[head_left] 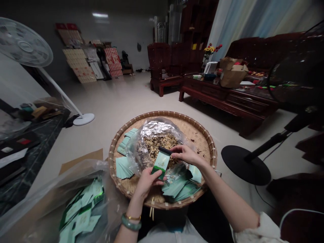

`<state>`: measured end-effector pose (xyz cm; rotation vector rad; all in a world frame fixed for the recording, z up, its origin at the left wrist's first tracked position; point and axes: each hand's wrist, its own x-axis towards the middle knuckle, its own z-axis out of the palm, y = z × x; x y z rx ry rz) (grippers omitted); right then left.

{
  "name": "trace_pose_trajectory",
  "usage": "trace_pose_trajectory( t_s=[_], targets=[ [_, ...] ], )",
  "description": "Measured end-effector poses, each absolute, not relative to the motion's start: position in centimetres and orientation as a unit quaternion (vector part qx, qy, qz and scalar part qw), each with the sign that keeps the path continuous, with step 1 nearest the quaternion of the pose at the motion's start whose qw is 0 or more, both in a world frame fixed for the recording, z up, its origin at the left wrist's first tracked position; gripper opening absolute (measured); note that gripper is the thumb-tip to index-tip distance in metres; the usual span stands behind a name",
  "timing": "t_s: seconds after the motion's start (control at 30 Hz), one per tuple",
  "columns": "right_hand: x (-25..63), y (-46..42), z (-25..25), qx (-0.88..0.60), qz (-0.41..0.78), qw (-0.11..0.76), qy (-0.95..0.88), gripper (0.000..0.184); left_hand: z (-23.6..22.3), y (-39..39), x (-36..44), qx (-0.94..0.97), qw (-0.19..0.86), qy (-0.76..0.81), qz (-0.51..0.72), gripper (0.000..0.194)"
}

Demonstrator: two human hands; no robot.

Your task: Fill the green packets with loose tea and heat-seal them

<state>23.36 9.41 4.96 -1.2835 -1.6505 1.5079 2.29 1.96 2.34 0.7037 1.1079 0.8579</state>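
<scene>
My left hand [148, 182] grips the lower part of a pale green and dark green paper packet [161, 164], held upright above a round woven bamboo tray [202, 141]. My right hand [184, 154] pinches the packet's top, where a black strip [165, 150] shows. Behind the hands, a clear plastic bag lined with silver foil [154, 130] lies open, holding dried, crumbly tea-like material [159, 146]. Stacks of pale green packets [124, 167] lie on the tray's left side, with more [177, 189] at its front. Several others [81, 216] sit in a clear bag at lower left.
A white standing fan [25, 42] is at left, beside a dark stone-topped table [30, 148]. The black round base of another fan [245, 165] stands right of the tray. Dark wooden furniture [227, 91] stands beyond, and a cardboard sheet [81, 162] lies at the tray's left.
</scene>
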Motion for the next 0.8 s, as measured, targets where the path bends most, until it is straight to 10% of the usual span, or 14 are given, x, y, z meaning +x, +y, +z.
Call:
trace_pose_trajectory(
  t_s=[0.8],
  targets=[
    [23.1,8.9,5.3,-0.469,0.545,0.313,-0.621,0.043,2.4,1.9,1.8,0.301,0.703,0.506,0.398,0.026]
  ],
)
